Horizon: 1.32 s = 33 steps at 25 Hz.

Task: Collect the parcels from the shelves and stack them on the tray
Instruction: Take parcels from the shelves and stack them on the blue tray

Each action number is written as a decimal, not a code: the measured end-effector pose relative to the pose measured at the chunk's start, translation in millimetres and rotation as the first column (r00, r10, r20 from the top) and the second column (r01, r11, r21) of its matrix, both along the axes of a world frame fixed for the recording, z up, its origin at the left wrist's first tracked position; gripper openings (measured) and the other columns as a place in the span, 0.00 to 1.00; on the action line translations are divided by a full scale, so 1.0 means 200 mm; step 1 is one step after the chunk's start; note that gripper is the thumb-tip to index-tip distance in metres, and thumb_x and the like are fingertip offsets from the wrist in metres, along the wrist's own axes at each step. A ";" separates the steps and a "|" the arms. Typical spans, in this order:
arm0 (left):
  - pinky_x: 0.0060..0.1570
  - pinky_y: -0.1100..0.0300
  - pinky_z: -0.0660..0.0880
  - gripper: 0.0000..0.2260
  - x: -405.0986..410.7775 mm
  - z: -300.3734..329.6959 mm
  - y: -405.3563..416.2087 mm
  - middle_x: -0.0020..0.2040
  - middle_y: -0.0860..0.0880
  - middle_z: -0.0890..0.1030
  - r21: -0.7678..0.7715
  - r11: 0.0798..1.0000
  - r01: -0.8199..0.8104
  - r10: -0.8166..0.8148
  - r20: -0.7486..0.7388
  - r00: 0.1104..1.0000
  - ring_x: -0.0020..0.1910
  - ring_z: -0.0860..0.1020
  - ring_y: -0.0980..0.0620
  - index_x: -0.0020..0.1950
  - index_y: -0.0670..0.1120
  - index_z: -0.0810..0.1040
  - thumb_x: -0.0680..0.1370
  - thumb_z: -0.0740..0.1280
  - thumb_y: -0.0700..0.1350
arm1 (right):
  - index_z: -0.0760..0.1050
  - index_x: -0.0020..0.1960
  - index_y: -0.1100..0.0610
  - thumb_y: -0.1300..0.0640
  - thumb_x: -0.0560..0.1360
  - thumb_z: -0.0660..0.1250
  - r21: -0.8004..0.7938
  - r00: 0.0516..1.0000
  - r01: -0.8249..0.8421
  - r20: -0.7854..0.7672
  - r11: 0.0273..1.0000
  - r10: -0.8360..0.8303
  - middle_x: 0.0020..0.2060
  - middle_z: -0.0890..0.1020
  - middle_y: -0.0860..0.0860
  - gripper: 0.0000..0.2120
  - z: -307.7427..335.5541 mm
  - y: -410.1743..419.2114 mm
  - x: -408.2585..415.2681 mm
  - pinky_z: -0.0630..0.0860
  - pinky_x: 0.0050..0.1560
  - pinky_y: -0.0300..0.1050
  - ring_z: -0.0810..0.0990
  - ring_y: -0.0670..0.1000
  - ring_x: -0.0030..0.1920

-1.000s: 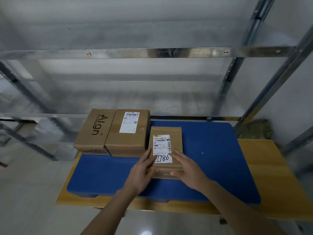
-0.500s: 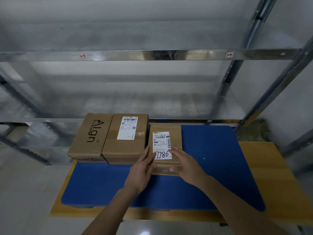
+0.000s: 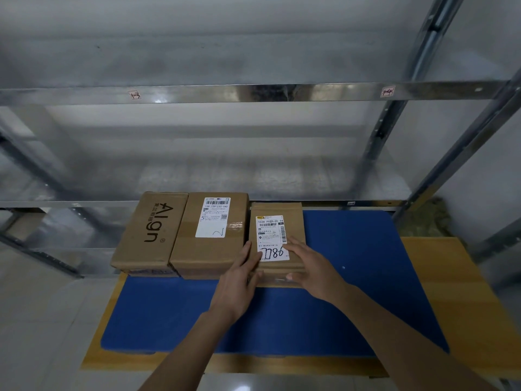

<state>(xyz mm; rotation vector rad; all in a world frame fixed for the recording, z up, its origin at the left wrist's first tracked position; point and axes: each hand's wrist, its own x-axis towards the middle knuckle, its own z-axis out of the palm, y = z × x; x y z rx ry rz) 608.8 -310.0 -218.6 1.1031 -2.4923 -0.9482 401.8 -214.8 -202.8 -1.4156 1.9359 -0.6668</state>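
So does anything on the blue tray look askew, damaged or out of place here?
Nothing stands out. Three parcels sit side by side in a neat row on the tray; both hands rest on the small parcel.

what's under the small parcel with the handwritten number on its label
The small parcel lies on the blue tray, which sits on a wooden board. Anything directly beneath the parcel is covered.

A parcel storeroom: numbered steel shelving [image 3: 253, 93] fills the upper frame, with labelled cardboard parcels [image 3: 210, 235] at centre.
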 end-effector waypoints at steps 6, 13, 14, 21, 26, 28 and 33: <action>0.60 0.54 0.75 0.22 -0.02 0.00 -0.03 0.79 0.63 0.48 0.011 1.000 -0.001 0.001 0.026 1.000 0.58 0.78 0.58 0.77 0.57 0.62 0.83 0.60 0.52 | 0.63 0.77 0.48 0.61 0.75 0.74 0.017 1.000 -0.002 -0.001 1.000 0.002 0.78 0.55 0.37 0.35 0.01 -0.05 -0.03 0.50 0.62 0.20 0.55 0.34 0.71; 0.61 0.56 0.74 0.23 -0.03 -0.01 -0.07 0.79 0.64 0.48 0.017 1.000 -0.006 0.006 0.046 0.999 0.51 0.79 0.62 0.78 0.56 0.62 0.82 0.62 0.50 | 0.62 0.77 0.48 0.60 0.75 0.73 0.020 1.000 -0.002 -0.002 1.000 0.002 0.79 0.55 0.38 0.35 0.02 -0.10 -0.03 0.55 0.71 0.34 0.58 0.41 0.76; 0.62 0.57 0.74 0.24 -0.04 -0.01 -0.07 0.79 0.64 0.48 0.020 1.000 -0.009 0.009 0.046 0.999 0.51 0.79 0.63 0.78 0.56 0.62 0.82 0.62 0.50 | 0.62 0.77 0.48 0.60 0.75 0.73 0.021 1.000 -0.005 -0.006 1.000 0.005 0.79 0.55 0.38 0.35 0.01 -0.10 -0.04 0.55 0.71 0.35 0.58 0.41 0.76; 0.62 0.57 0.75 0.24 -0.04 0.00 -0.06 0.79 0.63 0.48 0.028 1.000 -0.012 0.011 0.046 0.999 0.48 0.79 0.64 0.78 0.54 0.62 0.82 0.63 0.49 | 0.62 0.77 0.47 0.59 0.75 0.73 0.023 1.000 -0.017 -0.008 1.000 0.017 0.78 0.53 0.37 0.35 0.01 -0.11 -0.05 0.54 0.71 0.34 0.57 0.38 0.75; 0.64 0.57 0.73 0.24 -0.05 0.01 -0.05 0.79 0.62 0.48 0.035 0.999 -0.017 0.015 0.042 0.999 0.55 0.78 0.61 0.78 0.53 0.62 0.82 0.63 0.48 | 0.61 0.78 0.48 0.59 0.76 0.72 0.016 1.000 -0.024 -0.011 1.000 0.024 0.78 0.52 0.37 0.35 0.00 -0.10 -0.05 0.54 0.71 0.34 0.57 0.41 0.77; 0.63 0.59 0.73 0.24 -0.05 0.02 -0.05 0.79 0.62 0.49 0.035 0.999 -0.019 0.018 0.039 0.999 0.56 0.78 0.62 0.78 0.53 0.63 0.82 0.63 0.47 | 0.59 0.79 0.47 0.59 0.76 0.72 0.018 0.999 -0.038 -0.025 0.999 0.038 0.79 0.51 0.36 0.36 0.00 -0.10 -0.05 0.54 0.71 0.34 0.57 0.42 0.77; 0.63 0.57 0.74 0.22 -0.05 0.08 -0.05 0.79 0.63 0.51 0.038 0.999 0.000 -0.001 0.029 1.000 0.56 0.79 0.61 0.77 0.55 0.65 0.82 0.63 0.48 | 0.48 0.81 0.42 0.54 0.77 0.73 0.034 0.994 -0.070 -0.085 0.997 0.073 0.79 0.47 0.37 0.43 0.06 -0.04 -0.07 0.58 0.76 0.45 0.57 0.44 0.77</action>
